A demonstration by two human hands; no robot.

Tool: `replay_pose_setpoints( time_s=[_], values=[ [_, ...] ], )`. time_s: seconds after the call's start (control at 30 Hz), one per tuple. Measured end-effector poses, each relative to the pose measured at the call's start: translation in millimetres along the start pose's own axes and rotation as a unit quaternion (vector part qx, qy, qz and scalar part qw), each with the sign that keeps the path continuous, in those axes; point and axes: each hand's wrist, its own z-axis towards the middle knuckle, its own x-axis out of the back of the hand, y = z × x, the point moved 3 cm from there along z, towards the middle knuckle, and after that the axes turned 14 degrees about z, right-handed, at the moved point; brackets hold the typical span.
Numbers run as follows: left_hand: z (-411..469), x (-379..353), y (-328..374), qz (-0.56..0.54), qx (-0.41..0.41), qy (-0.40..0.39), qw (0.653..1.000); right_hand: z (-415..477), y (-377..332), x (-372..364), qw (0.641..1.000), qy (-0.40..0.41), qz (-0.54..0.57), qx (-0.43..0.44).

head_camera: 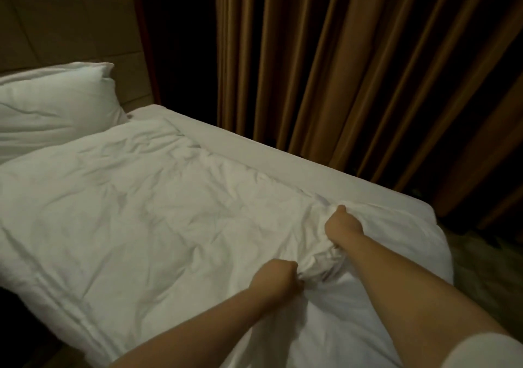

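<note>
Honestly, with my left hand (276, 278) and right hand (343, 223) both clenched on a bunched fold of the white duvet (141, 212) at lower centre, I fear an uneven tug would skew it across the bed (283, 152).

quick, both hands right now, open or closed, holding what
Left hand: closed, fingers curled in a grip on a bunch of the white duvet.
Right hand: closed, gripping the same bunched-up duvet a little farther up the bed.
</note>
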Motion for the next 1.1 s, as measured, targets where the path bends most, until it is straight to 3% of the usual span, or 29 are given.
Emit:
replay_pose_setpoints(
  time_s=[0.1, 0.2, 0.37, 0.5, 0.57, 0.67, 0.73, 0.83, 0.93, 1.1],
  values=[
    [9, 38, -66, 0.013, 0.001, 0.032, 0.999, 3, -69, -5, 0.995, 0.045, 0.086, -0.01],
    [6, 90, -135, 0.011, -0.005, 0.075, 0.997, -6, -146, -6, 0.968, 0.119, 0.222, 0.004],
    [-15, 197, -244, 0.011, -0.007, 0.205, 0.979, -37, -288, 7, 0.867, 0.232, 0.436, 0.066],
    [-19, 252, -336, 0.004, 0.013, 0.293, 0.956, -53, -385, 5, 0.78, 0.308, 0.52, 0.163],
    [-9, 249, -388, -0.002, 0.038, 0.266, 0.963, -43, -423, -22, 0.819, 0.277, 0.474, 0.168],
    [12, 203, -468, 0.003, 0.076, 0.147, 0.986, -7, -470, -99, 0.944, 0.104, 0.292, 0.111],
    [22, 158, -510, 0.01, 0.088, 0.065, 0.994, 14, -488, -163, 0.987, -0.008, 0.149, 0.055],
    [33, 113, -565, 0.002, 0.105, -0.029, 0.994, 39, -499, -264, 0.994, -0.105, 0.016, 0.016],
    [47, 113, -617, -0.005, 0.125, -0.081, 0.989, 56, -507, -342, 0.987, -0.142, 0.053, -0.052],
    [79, 121, -680, -0.034, 0.134, -0.089, 0.986, 88, -554, -371, 0.984, -0.169, 0.02, -0.057]
  ],
)
